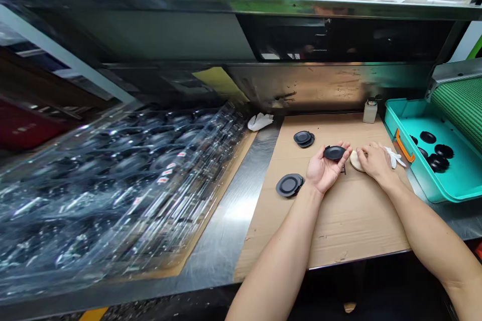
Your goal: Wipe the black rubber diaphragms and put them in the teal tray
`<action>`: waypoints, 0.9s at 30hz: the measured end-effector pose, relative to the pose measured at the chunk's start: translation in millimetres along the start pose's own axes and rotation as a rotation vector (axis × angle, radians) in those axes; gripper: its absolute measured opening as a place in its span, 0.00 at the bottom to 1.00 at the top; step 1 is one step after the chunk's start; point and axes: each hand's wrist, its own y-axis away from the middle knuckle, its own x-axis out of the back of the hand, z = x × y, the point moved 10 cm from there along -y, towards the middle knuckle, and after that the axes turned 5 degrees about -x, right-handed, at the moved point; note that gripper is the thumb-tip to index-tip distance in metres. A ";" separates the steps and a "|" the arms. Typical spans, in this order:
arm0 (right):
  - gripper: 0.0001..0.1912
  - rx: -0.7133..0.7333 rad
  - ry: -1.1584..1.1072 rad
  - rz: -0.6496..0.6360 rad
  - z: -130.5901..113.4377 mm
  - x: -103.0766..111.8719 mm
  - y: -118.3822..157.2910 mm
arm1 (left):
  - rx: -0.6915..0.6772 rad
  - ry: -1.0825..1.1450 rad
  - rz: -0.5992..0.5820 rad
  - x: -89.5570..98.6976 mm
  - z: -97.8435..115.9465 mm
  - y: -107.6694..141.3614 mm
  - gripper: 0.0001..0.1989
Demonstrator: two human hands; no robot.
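Observation:
My left hand point(324, 170), palm up, has its fingers curled round a round black part point(334, 152). Just to the right, my right hand point(376, 160) is palm down with its fingers bent onto a pale round pad point(357, 160); part of the pad is hidden under them. Two small groups of flat black discs lie on the cardboard sheet point(339, 230) left of my hands, one farther back point(304, 138) and one nearer point(289, 185). White crumpled material point(394, 157) sits beside my right hand.
Clear plastic trays with black round parts point(128, 165) are stacked at the left. A teal bin point(455, 193) with an orange handle holds several black parts at the right, beside a green conveyor belt point(461, 105). A small bottle point(370, 111) stands behind. White crumpled material point(259, 121) lies near the trays.

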 end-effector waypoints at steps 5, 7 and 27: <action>0.22 -0.048 0.005 0.037 10.9 9.0 -6.3 | 0.056 0.055 0.037 0.1 -2.9 3.1 0.28; 0.22 -0.038 0.025 0.027 9.7 9.0 -6.4 | 0.058 0.061 0.048 1.2 -2.8 3.0 0.29; 0.16 0.414 -0.545 0.224 -52.9 46.5 26.8 | -0.178 -0.388 0.052 17.6 -4.1 -15.9 0.29</action>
